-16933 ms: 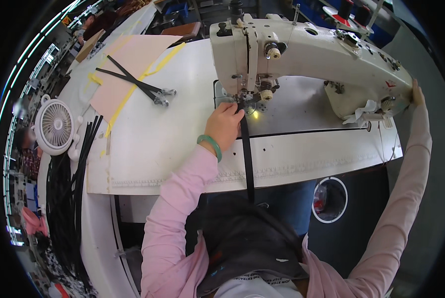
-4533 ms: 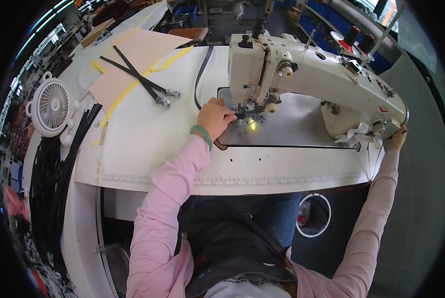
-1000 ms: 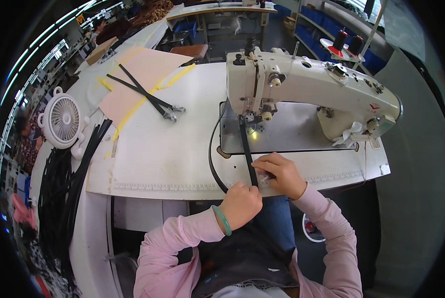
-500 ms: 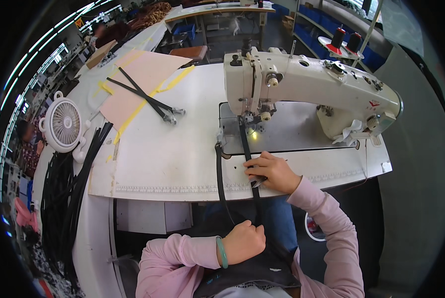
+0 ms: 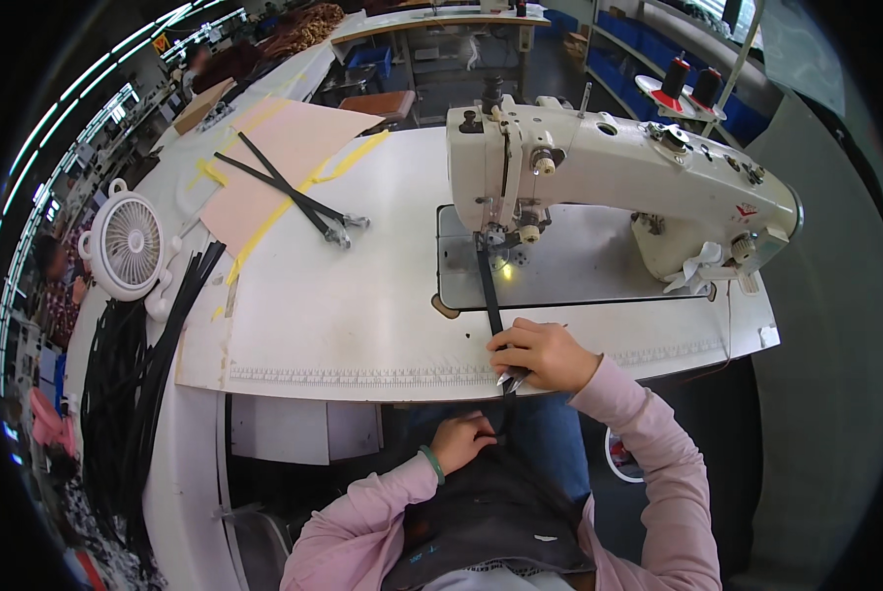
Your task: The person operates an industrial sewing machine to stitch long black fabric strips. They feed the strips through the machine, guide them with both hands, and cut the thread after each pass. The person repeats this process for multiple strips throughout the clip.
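A black strap (image 5: 486, 276) runs from under the needle area of the white sewing machine (image 5: 609, 158) toward me. My right hand (image 5: 545, 355) is curled at the table's front edge, fingers on the strap, gripping a small silver tool (image 5: 510, 379) that looks like snips. Below that edge, at my lap, my left hand (image 5: 461, 443) is closed on the strap's lower stretch, its fingertips partly hidden. A lit spot glows on the metal bed plate (image 5: 579, 276) beside the needle.
Left on the white tabletop (image 5: 343, 325) are pink paper (image 5: 274, 148), crossed straps (image 5: 289, 192), a small fan (image 5: 126, 246) and hanging straps (image 5: 116, 414). Thread cones (image 5: 676, 79) stand back right; a bin (image 5: 621, 453) is under the table; co-workers (image 5: 52, 266) show far left.
Both hands left the machine for the front edge. My left hand then dropped to my lap; the second strap length beside the straight one slid off the tabletop. My right hand shifted slightly nearer me.
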A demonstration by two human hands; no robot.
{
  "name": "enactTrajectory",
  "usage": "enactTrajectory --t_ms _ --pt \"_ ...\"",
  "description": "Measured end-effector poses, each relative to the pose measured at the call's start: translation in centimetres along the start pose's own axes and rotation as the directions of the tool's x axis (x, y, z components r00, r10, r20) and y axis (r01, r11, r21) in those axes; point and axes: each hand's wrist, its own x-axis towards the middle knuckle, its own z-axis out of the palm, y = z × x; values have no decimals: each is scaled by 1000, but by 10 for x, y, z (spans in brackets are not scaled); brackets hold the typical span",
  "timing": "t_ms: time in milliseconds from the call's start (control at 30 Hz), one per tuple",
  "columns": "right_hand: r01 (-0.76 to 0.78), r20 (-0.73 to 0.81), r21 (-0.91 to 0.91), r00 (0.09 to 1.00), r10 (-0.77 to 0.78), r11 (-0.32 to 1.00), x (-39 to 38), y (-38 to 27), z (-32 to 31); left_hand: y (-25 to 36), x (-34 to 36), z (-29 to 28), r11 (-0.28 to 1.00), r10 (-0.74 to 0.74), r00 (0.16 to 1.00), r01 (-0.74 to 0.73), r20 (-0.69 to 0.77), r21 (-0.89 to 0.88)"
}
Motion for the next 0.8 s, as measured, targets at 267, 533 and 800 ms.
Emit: enactTrajectory --t_ms 267,533,800 --pt "40 -21 -16 999 -40 999 1 -4 -1 65 17 -85 818 459 868 -497 193 291" --pt "47 -16 -38 999 -48 998 6 -8 1 26 102 -129 686 466 885 -369 10 627" --pt "-7 84 -33 996 9 999 9 3 -10 16 150 -139 815 313 948 -301 62 495"
